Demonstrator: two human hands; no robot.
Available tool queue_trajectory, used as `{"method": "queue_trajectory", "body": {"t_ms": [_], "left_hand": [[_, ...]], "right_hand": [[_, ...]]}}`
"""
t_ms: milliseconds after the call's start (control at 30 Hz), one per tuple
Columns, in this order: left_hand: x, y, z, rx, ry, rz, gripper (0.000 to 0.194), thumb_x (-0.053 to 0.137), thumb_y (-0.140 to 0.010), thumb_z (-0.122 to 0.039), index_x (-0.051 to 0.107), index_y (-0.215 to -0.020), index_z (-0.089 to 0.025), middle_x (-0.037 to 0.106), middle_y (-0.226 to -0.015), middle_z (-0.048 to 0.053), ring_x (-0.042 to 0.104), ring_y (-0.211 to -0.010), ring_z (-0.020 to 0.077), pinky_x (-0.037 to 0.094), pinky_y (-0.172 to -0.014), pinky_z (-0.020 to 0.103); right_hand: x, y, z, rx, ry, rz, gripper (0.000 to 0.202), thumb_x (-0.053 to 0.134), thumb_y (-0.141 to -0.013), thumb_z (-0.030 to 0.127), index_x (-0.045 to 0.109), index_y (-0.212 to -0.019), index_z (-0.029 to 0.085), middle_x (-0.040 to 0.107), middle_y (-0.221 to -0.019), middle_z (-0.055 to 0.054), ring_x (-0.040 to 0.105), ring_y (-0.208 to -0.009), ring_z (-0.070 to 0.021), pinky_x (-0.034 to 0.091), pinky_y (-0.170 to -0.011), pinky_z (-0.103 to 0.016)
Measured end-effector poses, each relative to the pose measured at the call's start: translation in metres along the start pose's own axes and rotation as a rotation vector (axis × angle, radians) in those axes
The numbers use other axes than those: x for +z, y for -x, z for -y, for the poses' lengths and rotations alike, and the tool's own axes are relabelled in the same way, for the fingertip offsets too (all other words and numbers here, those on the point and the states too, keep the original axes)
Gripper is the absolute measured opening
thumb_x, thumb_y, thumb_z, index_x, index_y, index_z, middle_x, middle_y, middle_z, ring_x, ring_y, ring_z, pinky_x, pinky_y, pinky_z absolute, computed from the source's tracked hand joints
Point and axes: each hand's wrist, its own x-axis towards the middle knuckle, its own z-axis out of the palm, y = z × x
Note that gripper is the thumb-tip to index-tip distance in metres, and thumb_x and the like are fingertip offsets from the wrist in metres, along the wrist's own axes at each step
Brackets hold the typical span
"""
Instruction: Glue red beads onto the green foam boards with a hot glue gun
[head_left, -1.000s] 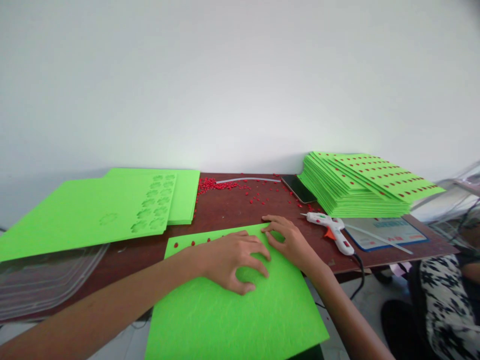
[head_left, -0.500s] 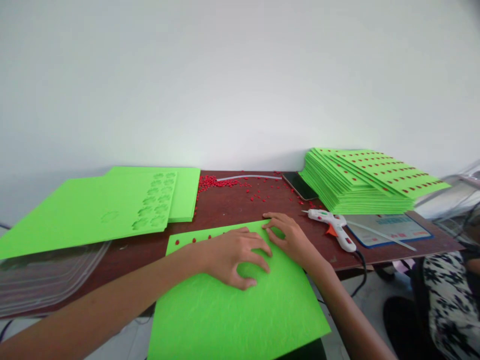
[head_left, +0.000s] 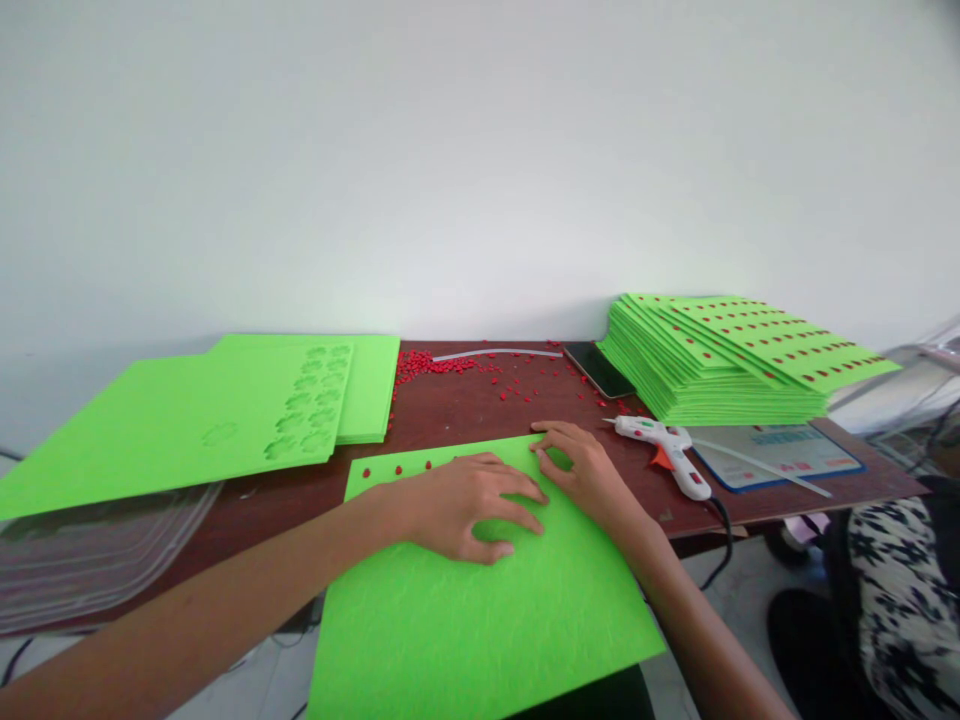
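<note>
- The table (head_left: 487, 415) sits against the wall, and the green sheet (head_left: 487, 620) lies partly on it, its near part past the edge. I'd worry about that overhang: a bump or uneven push could tip or crease it.
- The stack (head_left: 712, 395), at the right, has its top sheets askew; a knock might make them slide.
- The left hand (head_left: 472, 505) is palm down over the sheet, wrist low, fingers loosely spread, thumb apart, gripping nothing I can see.
- The right hand (head_left: 585, 470) arches at the far edge, index and thumb bent close; I can't tell if they pinch anything.
- The glue gun (head_left: 664, 445) lies just beside; if hot, its tip could burn a straying forearm.
- At least 3 red dots (head_left: 399, 470) line the sheet's far edge; a dragging sleeveless forearm could shift loose ones.
</note>
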Motion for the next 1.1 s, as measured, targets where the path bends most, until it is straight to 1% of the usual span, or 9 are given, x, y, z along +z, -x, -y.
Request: {"method": "queue_trajectory", "body": {"t_ms": [367, 467, 533, 600, 633, 767, 900, 1000, 1100], "left_hand": [[0.002, 0.000, 0.001, 0.002, 0.004, 0.000, 0.042, 0.066, -0.090, -0.037, 0.064, -0.131, -0.033, 0.059, -0.144, 0.004, 0.057, -0.130, 0.0266, 0.035, -0.116, 0.047], [0.003, 0.001, 0.003, 0.012, 0.015, -0.016, 0.042, 0.066, -0.089, -0.037, 0.065, -0.131, -0.033, 0.060, -0.143, 0.004, 0.057, -0.129, 0.0266, 0.035, -0.116, 0.047], [0.004, 0.001, 0.005, 0.013, 0.020, -0.022, 0.041, 0.066, -0.089, -0.037, 0.066, -0.130, -0.033, 0.060, -0.142, 0.004, 0.058, -0.128, 0.0271, 0.036, -0.116, 0.048], [0.005, 0.001, 0.006, 0.019, 0.028, -0.024, 0.040, 0.067, -0.088, -0.038, 0.066, -0.128, -0.033, 0.061, -0.141, 0.004, 0.058, -0.128, 0.0274, 0.036, -0.115, 0.048], [0.005, 0.001, 0.006, 0.024, 0.032, -0.024, 0.040, 0.067, -0.088, -0.038, 0.066, -0.128, -0.033, 0.061, -0.141, 0.004, 0.058, -0.128, 0.0273, 0.036, -0.115, 0.048], [0.005, 0.000, 0.007, 0.036, 0.038, -0.027, 0.039, 0.065, -0.089, -0.038, 0.066, -0.127, -0.032, 0.061, -0.142, 0.004, 0.058, -0.128, 0.0267, 0.037, -0.115, 0.046], [0.006, 0.000, 0.007, 0.029, 0.025, -0.018, 0.038, 0.064, -0.090, -0.040, 0.066, -0.127, -0.032, 0.060, -0.142, 0.004, 0.058, -0.128, 0.0265, 0.036, -0.116, 0.045], [0.006, 0.000, 0.007, 0.024, 0.017, -0.008, 0.038, 0.064, -0.090, -0.040, 0.065, -0.128, -0.032, 0.060, -0.143, 0.004, 0.058, -0.128, 0.0267, 0.036, -0.116, 0.046], [0.004, 0.000, 0.006, 0.030, 0.025, -0.010, 0.038, 0.064, -0.091, -0.039, 0.065, -0.128, -0.032, 0.059, -0.143, 0.004, 0.057, -0.129, 0.0264, 0.036, -0.116, 0.046]], "right_hand": [[0.001, 0.001, -0.001, 0.000, 0.025, 0.011, 0.008, 0.065, -0.091, 0.020, 0.072, -0.092, 0.024, 0.072, -0.124, -0.009, 0.066, -0.117, -0.0272, 0.048, -0.103, -0.050], [-0.002, 0.002, -0.004, 0.033, -0.063, 0.001, 0.014, 0.060, -0.094, 0.021, 0.071, -0.103, 0.024, 0.073, -0.120, -0.009, 0.067, -0.114, -0.0250, 0.051, -0.101, -0.046], [-0.006, -0.001, -0.009, 0.067, -0.111, -0.079, 0.018, 0.057, -0.096, 0.022, 0.069, -0.109, 0.024, 0.072, -0.117, -0.009, 0.068, -0.112, -0.0238, 0.053, -0.098, -0.043], [-0.009, -0.013, -0.014, 0.066, -0.103, -0.123, 0.018, 0.057, -0.096, 0.024, 0.069, -0.109, 0.023, 0.071, -0.115, -0.010, 0.067, -0.111, -0.0240, 0.053, -0.097, -0.041], [-0.009, -0.022, -0.016, 0.048, -0.085, -0.106, 0.017, 0.058, -0.095, 0.024, 0.070, -0.108, 0.023, 0.072, -0.114, -0.009, 0.068, -0.110, -0.0240, 0.054, -0.096, -0.040], [0.004, -0.074, -0.019, -0.027, 0.035, 0.117, 0.022, 0.064, -0.094, 0.023, 0.073, -0.115, 0.024, 0.073, -0.108, -0.007, 0.070, -0.096, -0.0209, 0.054, -0.088, -0.035], [0.029, -0.114, -0.020, 0.029, 0.233, 0.163, 0.008, 0.074, -0.087, 0.019, 0.078, -0.093, 0.023, 0.073, -0.097, -0.007, 0.070, -0.090, -0.0223, 0.053, -0.085, -0.034], [0.036, -0.119, -0.023, 0.060, 0.240, 0.142, 0.008, 0.074, -0.086, 0.016, 0.077, -0.084, 0.023, 0.074, -0.091, -0.005, 0.069, -0.086, -0.0210, 0.052, -0.081, -0.032], [0.023, -0.103, -0.022, 0.019, 0.122, 0.141, 0.008, 0.071, -0.088, 0.017, 0.077, -0.087, 0.023, 0.075, -0.089, -0.004, 0.069, -0.083, -0.0201, 0.051, -0.079, -0.031]]}}
